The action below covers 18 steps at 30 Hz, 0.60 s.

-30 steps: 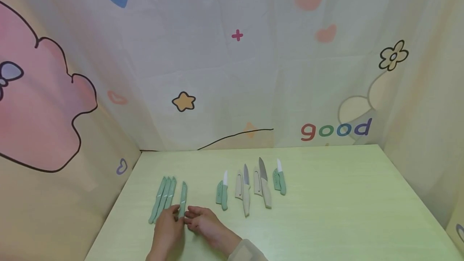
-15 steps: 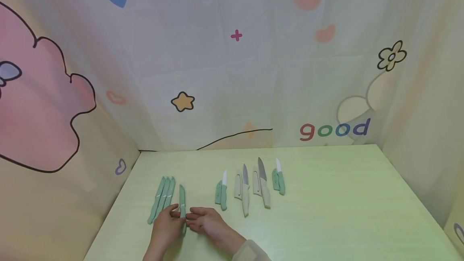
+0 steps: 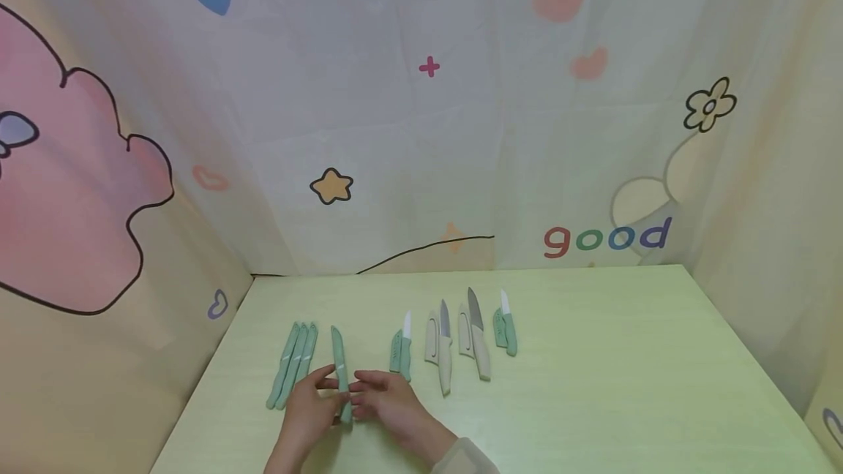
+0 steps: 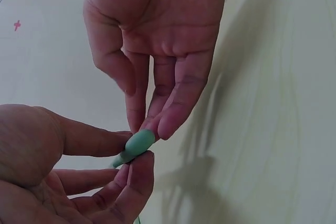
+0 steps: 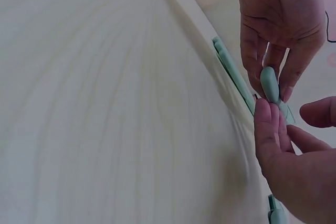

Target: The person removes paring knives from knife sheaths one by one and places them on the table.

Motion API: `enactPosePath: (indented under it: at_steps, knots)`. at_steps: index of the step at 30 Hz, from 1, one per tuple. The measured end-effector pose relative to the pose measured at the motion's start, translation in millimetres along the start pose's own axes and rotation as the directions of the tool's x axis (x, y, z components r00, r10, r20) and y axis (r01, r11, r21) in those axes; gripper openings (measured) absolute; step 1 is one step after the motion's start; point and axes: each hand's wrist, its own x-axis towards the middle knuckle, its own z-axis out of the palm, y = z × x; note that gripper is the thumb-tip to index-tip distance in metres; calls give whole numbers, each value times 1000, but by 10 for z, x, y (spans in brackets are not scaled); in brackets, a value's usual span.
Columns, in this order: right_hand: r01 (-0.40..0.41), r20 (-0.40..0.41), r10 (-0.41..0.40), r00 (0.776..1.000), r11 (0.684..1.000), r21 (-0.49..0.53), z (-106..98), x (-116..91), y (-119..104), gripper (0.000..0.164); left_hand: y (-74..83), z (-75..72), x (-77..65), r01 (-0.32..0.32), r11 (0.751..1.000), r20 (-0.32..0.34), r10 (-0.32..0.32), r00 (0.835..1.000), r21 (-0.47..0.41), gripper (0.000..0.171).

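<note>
My left hand (image 3: 309, 402) pinches a green sheathed knife (image 3: 339, 357) between thumb and fingers, its rounded handle end towards me and its tip pointing away. My right hand (image 3: 391, 399) is at the knife's right side. In the left wrist view, the right fingertips touch the green handle (image 4: 139, 142) while the right thumb stays apart from it. The right wrist view shows the handle (image 5: 269, 84) held by the left hand (image 5: 283, 19), with the right hand's extended fingers (image 5: 266, 135) against it. Three similar green sheathed knives (image 3: 290, 364) lie side by side just left of my hands.
Right of my hands lie unsheathed knives beside their sheaths: a small green-handled knife (image 3: 405, 357), two beige-handled knives (image 3: 445, 368) (image 3: 481, 353) and another small green one (image 3: 510, 331). Their blades point towards the printed curtain (image 3: 395, 130) behind the pale table (image 3: 612, 364).
The green sheathed knife, lying near the table at first, has been lifted and turned in the left hand, its tip now leaning left. Both hands have shifted slightly right.
</note>
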Motion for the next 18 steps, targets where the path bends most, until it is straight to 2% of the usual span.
enactPosePath:
  at_steps: [4,8,12,18]
  knots:
    - [17,-29,-18,999,999,-39,-37,-33,-61,40,54,55,-20,-27,998,24,29,999,-63,58]
    - [29,-48,-33,998,996,-85,-76,-53,-108,34,104,113,-21,-11,992,52,17,998,-125,59]
    - [30,-64,-36,997,995,-97,-122,-61,-127,30,141,158,-22,0,988,70,11,997,-154,58]
    - [13,-77,-21,997,994,-105,-227,-81,-136,26,186,222,-44,-12,983,110,33,993,-186,58]
